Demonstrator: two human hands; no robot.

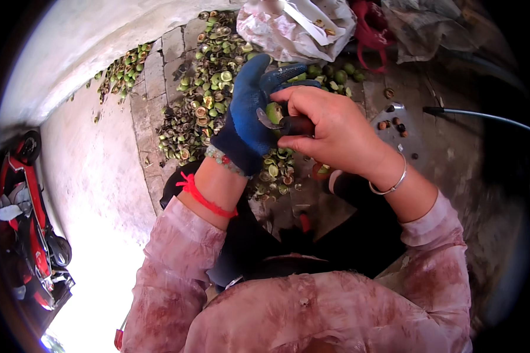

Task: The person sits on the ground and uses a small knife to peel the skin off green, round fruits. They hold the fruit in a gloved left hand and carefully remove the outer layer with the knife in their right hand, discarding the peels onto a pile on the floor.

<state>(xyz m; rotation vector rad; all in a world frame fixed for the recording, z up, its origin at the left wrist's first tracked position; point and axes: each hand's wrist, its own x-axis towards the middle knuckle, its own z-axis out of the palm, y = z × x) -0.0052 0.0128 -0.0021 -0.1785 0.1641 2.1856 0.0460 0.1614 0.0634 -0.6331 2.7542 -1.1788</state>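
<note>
My left hand (248,110), in a blue coated work glove, cradles a green-husked walnut (274,113) against the palm. Its fingers stretch away from me, partly behind my right hand. In my bare right hand (335,125) is a small knife with a black handle (298,126). The short curved blade (266,119) lies against the near left side of the walnut. My right thumb and index finger reach to either side of the handle; the other fingers are mostly hidden.
Cut green husks (214,88) cover the paving beyond my hands. Whole green fruit (341,76) lie near a stained white sack (291,33). Several brown nuts (382,125) rest at right, by a thin rod (486,116). A red motor scooter (33,207) stands far left.
</note>
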